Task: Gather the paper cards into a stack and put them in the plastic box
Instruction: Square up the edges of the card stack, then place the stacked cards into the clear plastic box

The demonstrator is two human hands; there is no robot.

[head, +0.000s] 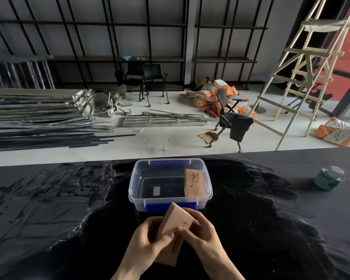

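A clear plastic box with blue latches stands on the black table just beyond my hands. Inside it, against the right wall, leans a stack of tan paper cards. Both hands hold a second stack of tan cards, tilted up just in front of the box's near edge. My left hand grips its left side, thumb on the top card. My right hand closes on its right side. More tan card shows below, between my wrists; I cannot tell whether it is held or lying on the table.
A green jar with a silver lid stands at the table's right. The black tabletop has a far edge just beyond the box. Past it lie metal poles, chairs, orange sacks and a wooden ladder on the floor.
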